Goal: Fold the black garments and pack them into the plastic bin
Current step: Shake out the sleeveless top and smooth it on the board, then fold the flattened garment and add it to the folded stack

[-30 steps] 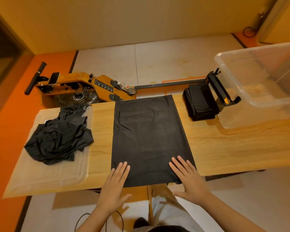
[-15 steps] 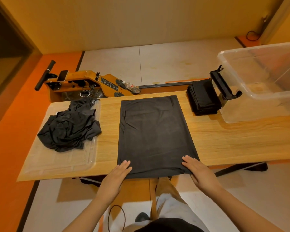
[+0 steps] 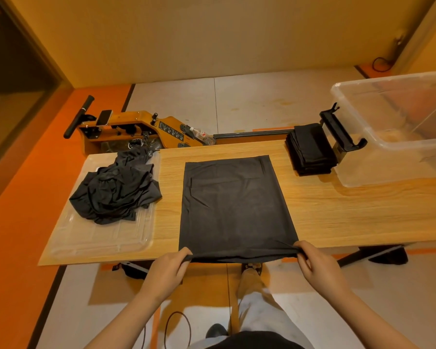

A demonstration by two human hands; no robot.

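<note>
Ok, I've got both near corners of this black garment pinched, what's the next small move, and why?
Probably lift the near edge and carry it to the far edge, halving the black garment. Your left hand and right hand each pinch a near corner, it lies flat on the table, and the folded stack beside the bin is smaller.

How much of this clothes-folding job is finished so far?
Done: a folded stack sits on the table beside the plastic bin, though no black cloth shows inside the bin. In hand: the left hand and right hand each pinch a near corner of the flat garment, probably for the next fold. Left: the crumpled pile on the clear lid needs folding, then everything goes into the bin.
</note>
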